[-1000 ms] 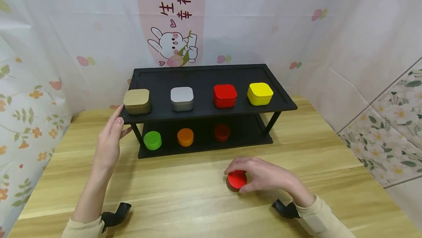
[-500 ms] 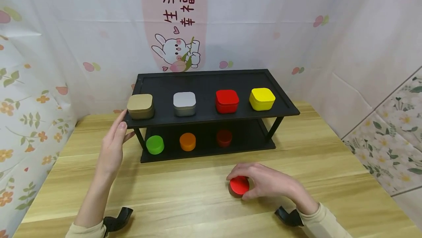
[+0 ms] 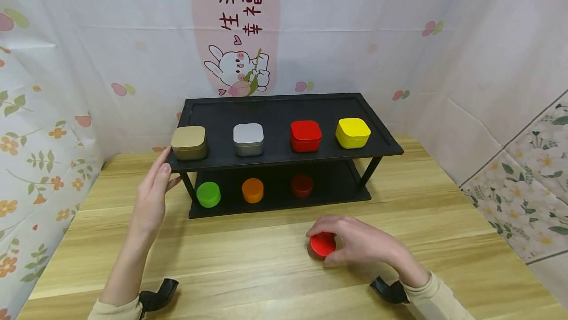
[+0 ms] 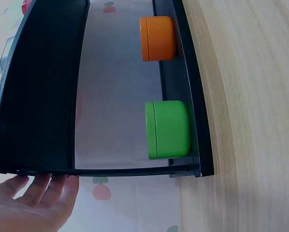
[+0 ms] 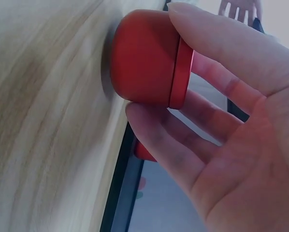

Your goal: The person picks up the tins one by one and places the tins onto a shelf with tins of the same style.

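A red round lidded tin (image 3: 322, 244) is at the table's front right, pinched by my right hand (image 3: 357, 241) between thumb and fingers. In the right wrist view the tin (image 5: 147, 58) has its rounded base close over the wood, with the thumb at the lid seam. My left hand (image 3: 150, 199) touches the left end of a black two-tier shelf (image 3: 270, 108). Seen from the left wrist, its fingertips (image 4: 71, 181) rest against the top board's end edge. The nearest tins to it are a gold square one (image 3: 189, 142) above and a green round one (image 3: 208, 195) below.
On the top tier also stand silver (image 3: 248, 140), red (image 3: 306, 136) and yellow (image 3: 353, 133) square tins. The lower tier bears an orange (image 3: 252, 190) and a dark red round tin (image 3: 302, 186). Patterned cloth (image 3: 337, 53) hangs behind the wooden table (image 3: 239, 261).
The head view shifted slightly at first. Over the last half second, my right hand and the red round tin have moved a little away from me. My left hand stays at the shelf.
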`<state>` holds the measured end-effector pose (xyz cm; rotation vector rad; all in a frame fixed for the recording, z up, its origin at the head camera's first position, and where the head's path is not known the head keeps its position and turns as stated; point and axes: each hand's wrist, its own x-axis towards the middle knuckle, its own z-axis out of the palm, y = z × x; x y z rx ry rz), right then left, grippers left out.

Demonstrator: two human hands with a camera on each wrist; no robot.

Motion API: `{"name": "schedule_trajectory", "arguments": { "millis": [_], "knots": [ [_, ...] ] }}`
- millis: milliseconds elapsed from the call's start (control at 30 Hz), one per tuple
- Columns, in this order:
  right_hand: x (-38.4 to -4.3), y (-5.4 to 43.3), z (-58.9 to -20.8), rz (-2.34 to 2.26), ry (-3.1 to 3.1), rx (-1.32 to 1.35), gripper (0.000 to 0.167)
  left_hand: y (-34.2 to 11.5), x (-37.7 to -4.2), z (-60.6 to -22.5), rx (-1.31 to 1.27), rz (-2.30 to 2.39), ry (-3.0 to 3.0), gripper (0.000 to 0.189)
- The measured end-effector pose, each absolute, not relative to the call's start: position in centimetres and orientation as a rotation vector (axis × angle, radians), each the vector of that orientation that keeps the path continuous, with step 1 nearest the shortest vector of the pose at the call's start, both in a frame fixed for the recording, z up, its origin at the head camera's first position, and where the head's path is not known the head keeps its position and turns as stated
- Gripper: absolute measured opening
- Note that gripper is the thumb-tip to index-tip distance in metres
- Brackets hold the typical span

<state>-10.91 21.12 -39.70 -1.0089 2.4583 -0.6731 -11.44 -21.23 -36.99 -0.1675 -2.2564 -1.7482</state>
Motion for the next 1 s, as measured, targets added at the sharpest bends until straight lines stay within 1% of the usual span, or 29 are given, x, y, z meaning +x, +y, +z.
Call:
{"name": "schedule_trajectory", "arguments": {
  "millis": [500, 1000],
  "knots": [
    [-11.8, 21.7, -40.0, -0.722, 2.582, -1.019, 0.050, -21.3, -11.3, -37.0, -0.147, -1.750, -2.264, 0.054],
    [-12.8, 22.5, -40.1, -0.812, 2.704, -0.907, 0.051, -21.3, -11.4, -36.9, -0.150, -1.724, -2.277, 0.054]
  ]
}}
